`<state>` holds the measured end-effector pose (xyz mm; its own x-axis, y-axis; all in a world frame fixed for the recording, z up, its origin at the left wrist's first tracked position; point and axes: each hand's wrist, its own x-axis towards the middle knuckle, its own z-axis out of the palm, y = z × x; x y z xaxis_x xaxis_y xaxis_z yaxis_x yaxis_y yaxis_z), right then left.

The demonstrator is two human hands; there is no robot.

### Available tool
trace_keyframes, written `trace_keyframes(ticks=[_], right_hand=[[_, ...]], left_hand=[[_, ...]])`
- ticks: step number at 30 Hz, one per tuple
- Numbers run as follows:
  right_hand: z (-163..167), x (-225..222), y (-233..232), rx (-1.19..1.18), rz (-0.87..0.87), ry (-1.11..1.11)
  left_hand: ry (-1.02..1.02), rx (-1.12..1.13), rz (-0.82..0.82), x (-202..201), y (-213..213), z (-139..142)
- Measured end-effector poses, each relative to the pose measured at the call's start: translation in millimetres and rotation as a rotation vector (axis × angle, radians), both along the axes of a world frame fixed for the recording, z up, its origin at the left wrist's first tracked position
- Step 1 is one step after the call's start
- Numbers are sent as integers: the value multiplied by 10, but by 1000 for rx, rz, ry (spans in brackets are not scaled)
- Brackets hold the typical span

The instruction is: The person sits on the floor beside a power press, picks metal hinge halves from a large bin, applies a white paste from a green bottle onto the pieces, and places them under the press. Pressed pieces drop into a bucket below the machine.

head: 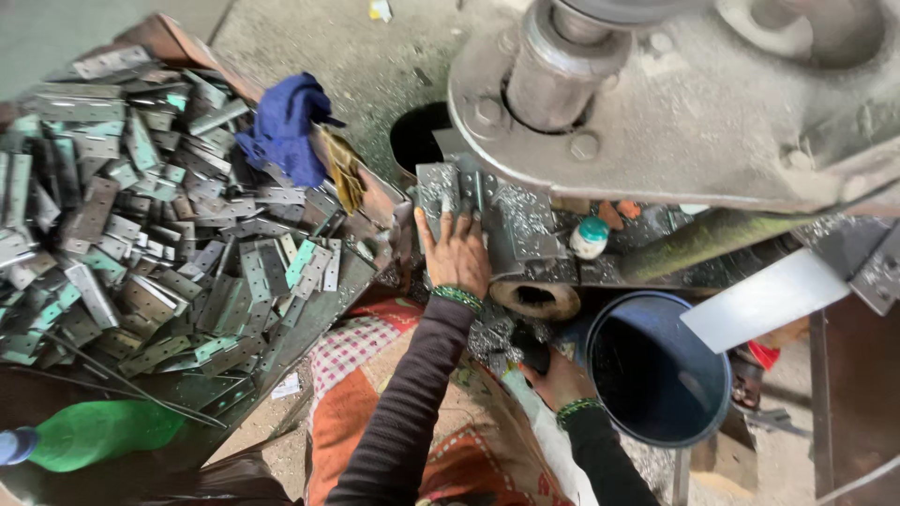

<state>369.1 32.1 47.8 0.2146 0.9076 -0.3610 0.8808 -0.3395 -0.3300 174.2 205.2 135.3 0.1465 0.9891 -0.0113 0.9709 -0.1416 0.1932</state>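
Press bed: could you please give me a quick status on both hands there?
Left hand flat on a metal plate under the press. Right hand low beside the blue bucket, grip unclear. Hinge pile at left, untouched.

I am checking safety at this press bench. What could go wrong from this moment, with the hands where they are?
1. The left hand lies bare on the metal plate under the heavy press head; fingers could be crushed.
2. The pile of punched hinge plates leans toward the lap; sharp pieces might slide and cut.
3. The right hand rests among metal chips, which may prick skin.
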Motion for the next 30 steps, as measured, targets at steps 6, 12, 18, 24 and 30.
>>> trace_keyframes(ticks=[6,12,18,24,30], right_hand=[[442,75,71,-130,81,-128],[-282,-51,-50,33,23,-90],[-435,96,-1,-21,28,20],[60,209,61,-103,87,-131],[-230,5,-38,-17,37,-71]], left_hand=[[30,117,-8,2,-46,-32],[-14,243,-13,1,-42,-128],[-76,207,-9,-37,-21,-157],[-2,105,24,59,273,-154],[-6,131,54,61,288,-238]])
